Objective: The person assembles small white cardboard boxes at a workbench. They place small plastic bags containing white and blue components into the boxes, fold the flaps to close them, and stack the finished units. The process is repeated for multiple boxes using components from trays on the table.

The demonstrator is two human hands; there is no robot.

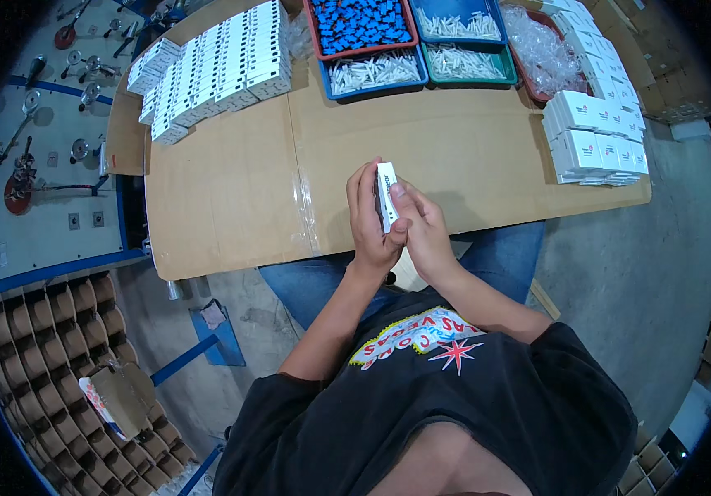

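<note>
- Holding a small white box [386, 195] at frame centre, left hand [372, 217] and right hand [422, 227] both clasp it above the cardboard-covered worktop [231, 190].
- Box looks light, thin-walled, crushable; best held by its long edges.

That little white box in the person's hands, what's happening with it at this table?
A seated person holds a small white box upright between both hands, the left hand and right hand pressed against its sides, above a cardboard-covered table. Rows of similar white boxes lie at the far left, another stack at the right, and trays of blue parts and white parts sit at the far edge.
</note>
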